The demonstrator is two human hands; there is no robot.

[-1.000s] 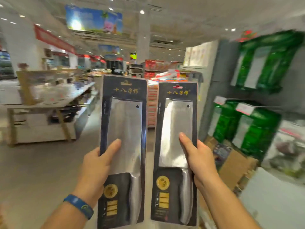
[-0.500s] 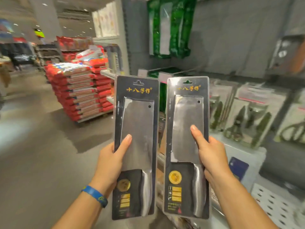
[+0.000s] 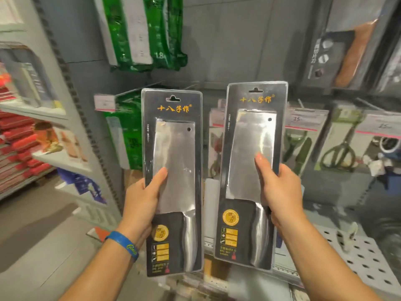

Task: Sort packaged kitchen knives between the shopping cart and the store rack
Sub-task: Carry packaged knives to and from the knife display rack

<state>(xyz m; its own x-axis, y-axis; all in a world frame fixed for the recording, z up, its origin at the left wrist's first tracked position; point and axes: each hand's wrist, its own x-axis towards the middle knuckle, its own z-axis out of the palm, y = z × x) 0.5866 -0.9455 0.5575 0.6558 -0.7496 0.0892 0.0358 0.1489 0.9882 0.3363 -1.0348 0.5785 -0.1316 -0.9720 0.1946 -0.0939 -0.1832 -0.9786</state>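
I hold two packaged cleavers upright in front of the grey store rack (image 3: 227, 51). My left hand (image 3: 143, 198) grips the left packaged cleaver (image 3: 173, 161) by its left edge, thumb on the blade window. My right hand (image 3: 280, 192) grips the right packaged cleaver (image 3: 251, 153) by its right edge. Both packs are black cards with gold lettering, a steel blade and a steel handle under clear plastic. The right pack stands slightly higher. No shopping cart is in view.
Green packaged items (image 3: 141, 31) hang at the upper left of the rack, and more green packs (image 3: 128, 131) below them. Packaged scissors (image 3: 340, 148) hang at the right with price tags (image 3: 303, 120). A white perforated shelf (image 3: 364, 257) lies at lower right. Red stacked goods (image 3: 17, 148) sit at far left.
My view has swung further right, from the aisle onto the rack. Both hands keep their grip on the two packs, which now stand a little farther apart.
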